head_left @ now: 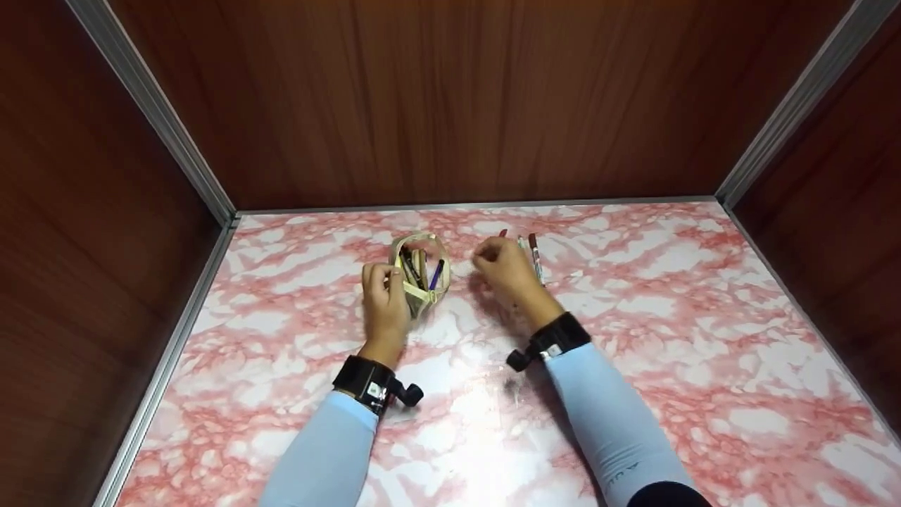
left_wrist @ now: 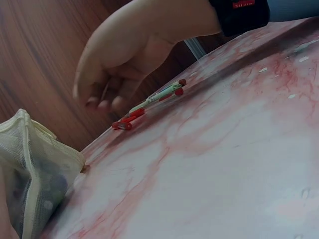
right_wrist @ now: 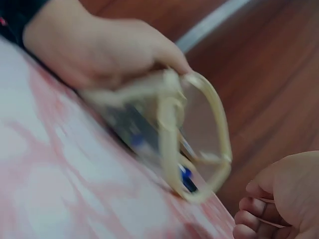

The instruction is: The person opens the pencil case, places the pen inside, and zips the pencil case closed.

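Note:
My left hand (head_left: 386, 296) grips the side of a cream mesh pencil case (head_left: 415, 307), whose zipped mouth gapes. Inside lie several pens, among them a purple pen (head_left: 436, 274) and a black one. In the right wrist view the case's pale rim (right_wrist: 169, 144) is blurred, with the left hand (right_wrist: 124, 52) along its upper side. My right hand (head_left: 508, 267) hovers between the case and some loose pens, its fingers loosely curled. Nothing shows between those fingers in the left wrist view, where the right hand (left_wrist: 129, 55) hangs above the red pens (left_wrist: 130, 118).
Right of the case lie several loose pens, including a marker with a dark red cap (head_left: 533, 243) and a pale green pen (left_wrist: 162, 93). The red-and-white marbled tabletop (head_left: 669, 338) is bounded by brown wood-grain panels (head_left: 450, 105) with metal edging.

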Demonstrator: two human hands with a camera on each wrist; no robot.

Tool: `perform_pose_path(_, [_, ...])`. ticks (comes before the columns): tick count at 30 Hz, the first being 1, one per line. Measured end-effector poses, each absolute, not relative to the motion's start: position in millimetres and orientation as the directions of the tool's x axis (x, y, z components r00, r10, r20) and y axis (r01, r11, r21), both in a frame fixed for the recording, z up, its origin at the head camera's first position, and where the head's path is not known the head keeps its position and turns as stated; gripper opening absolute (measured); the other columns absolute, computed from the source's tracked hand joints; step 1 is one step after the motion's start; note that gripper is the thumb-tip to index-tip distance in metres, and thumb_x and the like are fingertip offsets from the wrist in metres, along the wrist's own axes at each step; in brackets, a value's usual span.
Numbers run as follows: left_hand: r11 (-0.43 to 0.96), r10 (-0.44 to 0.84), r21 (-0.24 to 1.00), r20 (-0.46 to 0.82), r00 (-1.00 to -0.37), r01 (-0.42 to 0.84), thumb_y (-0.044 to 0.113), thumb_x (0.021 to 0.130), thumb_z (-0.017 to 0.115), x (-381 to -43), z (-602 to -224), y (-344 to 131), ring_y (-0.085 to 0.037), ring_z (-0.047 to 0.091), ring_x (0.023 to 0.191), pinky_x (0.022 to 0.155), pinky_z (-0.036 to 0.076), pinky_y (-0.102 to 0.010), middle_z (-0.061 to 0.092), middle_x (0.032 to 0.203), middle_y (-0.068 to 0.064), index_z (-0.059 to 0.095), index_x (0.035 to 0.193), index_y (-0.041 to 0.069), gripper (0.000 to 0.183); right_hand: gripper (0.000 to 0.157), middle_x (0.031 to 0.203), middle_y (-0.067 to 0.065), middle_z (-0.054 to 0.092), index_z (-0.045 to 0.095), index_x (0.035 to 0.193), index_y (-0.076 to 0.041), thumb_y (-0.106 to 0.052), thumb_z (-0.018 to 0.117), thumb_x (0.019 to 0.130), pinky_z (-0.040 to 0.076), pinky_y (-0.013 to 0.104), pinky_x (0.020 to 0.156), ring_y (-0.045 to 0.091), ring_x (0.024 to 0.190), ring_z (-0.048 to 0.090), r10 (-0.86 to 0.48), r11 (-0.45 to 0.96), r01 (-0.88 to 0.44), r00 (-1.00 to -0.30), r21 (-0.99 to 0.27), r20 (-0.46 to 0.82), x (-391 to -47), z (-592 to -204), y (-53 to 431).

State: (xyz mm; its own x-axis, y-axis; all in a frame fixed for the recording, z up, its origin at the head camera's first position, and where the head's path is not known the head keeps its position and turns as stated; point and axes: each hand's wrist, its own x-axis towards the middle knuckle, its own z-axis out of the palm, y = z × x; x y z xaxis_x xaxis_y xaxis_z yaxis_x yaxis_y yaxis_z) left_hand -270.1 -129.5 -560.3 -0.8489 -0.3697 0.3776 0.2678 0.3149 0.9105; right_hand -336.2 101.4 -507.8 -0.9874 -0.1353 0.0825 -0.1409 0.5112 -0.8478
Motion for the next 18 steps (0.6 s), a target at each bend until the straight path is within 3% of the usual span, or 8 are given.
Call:
perform_pose_path(7, [0.307,-0.367,0.910,0.383,-0.848,0.278,0.017,0.114,0.059,-270,-562,-130,-0.027,0.065,0.114,0.096,0.061,-0.041,0.056,0.124,-0.013,0.063,0.109,0.004,0.014,0.014,0.105,0.015,0.080,0.079,0.111,-0.002,-0.010,0.071,0.104,0.059,0.030,0.080,0.024,0.092,0.071,-0.043,0.557,-0.146,-0.988,-0.818,0.147,-345,-503,152])
perform_pose_path(18, [0.276,-0.348,0.915,0.380,-0.857,0.293,0.016,0.115,0.060,-271,-563,-129,-0.024,0.060,0.112,0.096,0.056,-0.034,0.053,0.122,-0.012,0.063,0.108,0.003,0.014,0.018,0.098,0.016,0.077,0.078,0.111,0.001,-0.013,0.069,0.104,0.053,0.036,0.081,0.027,0.088,0.068,0.059,0.642,-0.130,-0.974,-0.755,0.217,-351,-499,197])
